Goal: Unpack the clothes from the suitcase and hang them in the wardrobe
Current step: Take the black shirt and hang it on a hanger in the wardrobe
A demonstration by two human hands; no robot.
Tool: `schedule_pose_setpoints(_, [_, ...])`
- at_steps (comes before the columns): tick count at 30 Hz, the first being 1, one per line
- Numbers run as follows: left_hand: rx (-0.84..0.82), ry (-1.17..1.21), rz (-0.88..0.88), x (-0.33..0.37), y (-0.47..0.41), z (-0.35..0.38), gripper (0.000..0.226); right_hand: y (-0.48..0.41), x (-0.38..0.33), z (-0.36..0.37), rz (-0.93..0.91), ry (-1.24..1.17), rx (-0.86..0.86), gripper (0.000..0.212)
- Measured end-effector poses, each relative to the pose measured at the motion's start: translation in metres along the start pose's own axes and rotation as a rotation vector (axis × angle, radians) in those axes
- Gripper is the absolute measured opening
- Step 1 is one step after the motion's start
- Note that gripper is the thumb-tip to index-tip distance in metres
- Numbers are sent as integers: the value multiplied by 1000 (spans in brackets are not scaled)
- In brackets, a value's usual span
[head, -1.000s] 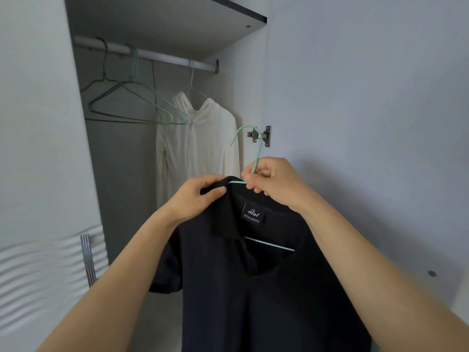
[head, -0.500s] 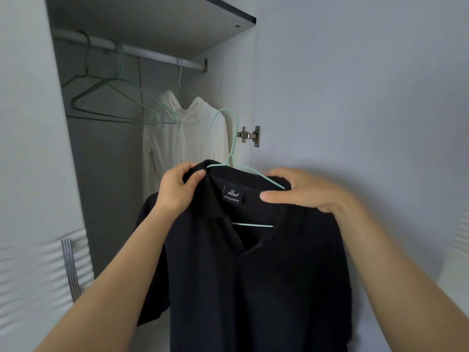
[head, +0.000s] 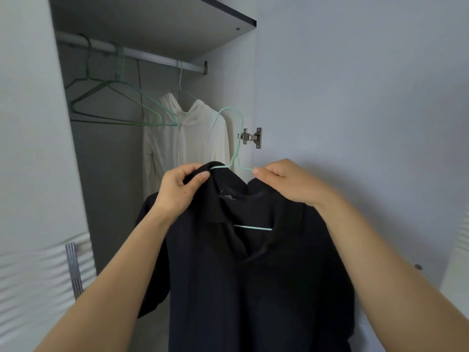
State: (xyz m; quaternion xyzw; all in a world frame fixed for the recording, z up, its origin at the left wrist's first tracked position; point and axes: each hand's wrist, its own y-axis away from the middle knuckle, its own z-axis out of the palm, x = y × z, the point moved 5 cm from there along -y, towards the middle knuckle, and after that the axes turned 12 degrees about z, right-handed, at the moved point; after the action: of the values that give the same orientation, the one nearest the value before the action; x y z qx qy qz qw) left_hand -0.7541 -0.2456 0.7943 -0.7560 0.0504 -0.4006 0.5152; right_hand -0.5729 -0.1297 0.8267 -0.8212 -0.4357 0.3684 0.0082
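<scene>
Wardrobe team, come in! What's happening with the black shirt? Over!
Left hand pinches black shirt collar. Right hand pinches mint hanger. Shirt on hanger, not yet on rail. White jacket, spare hangers hanging there.

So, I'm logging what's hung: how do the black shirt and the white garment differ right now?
The black shirt is short-sleeved; the white garment long-sleeved. The white garment hangs from the rail, while the left hand and right hand hold the black shirt in front of the wardrobe. Both sit on mint-green wire hangers.

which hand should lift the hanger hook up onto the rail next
Probably right: the right hand pinches the wire of the mint hanger, while the left hand grips the collar of the black shirt.
</scene>
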Motion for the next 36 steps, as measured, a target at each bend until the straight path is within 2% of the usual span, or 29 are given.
schedule_pose_setpoints(4, [-69, 52, 18, 5, 2, 14, 16, -8, -19, 15, 79, -79, 2, 51])
schedule_pose_setpoints(7, [-30, 80, -13, 0, 3, 12, 16, -12, -29, 14, 125, -158, -24, 46])
schedule_pose_setpoints(9, [39, 67, -31, -5, 1, 1, 15, -7, -24, 7, 91, -273, -135, 35])
schedule_pose_setpoints(12, [118, 19, -50, -11, -1, -13, 14, 3, -17, 0, 29, -302, -381, 56])
schedule_pose_setpoints(13, [128, 5, -56, -12, -1, -14, 12, 5, -13, -1, 29, -290, -409, 55])
schedule_pose_setpoints(15, [140, -25, -53, -11, -2, -14, 10, 4, -5, -6, 58, -239, -328, 35])
schedule_pose_setpoints(17, [132, -58, -44, -11, -4, -13, 12, 2, 2, -11, 79, -166, -167, 19])
schedule_pose_setpoints(20, [107, -115, -44, -15, -8, -15, 5, 3, 6, -17, 42, -204, 6, 11])
schedule_pose_setpoints(28, [205, -460, 30, 9, -17, -17, 29, 3, -1, -32, 42, -340, 227, 10])
schedule_pose_setpoints(33, [254, -485, 97, 3, -22, -17, 39, -3, -7, -33, 11, -341, 319, 12])
schedule_pose_setpoints(36, [239, -497, 48, 2, -21, -11, 50, -11, -12, -31, 3, -346, 347, 13])
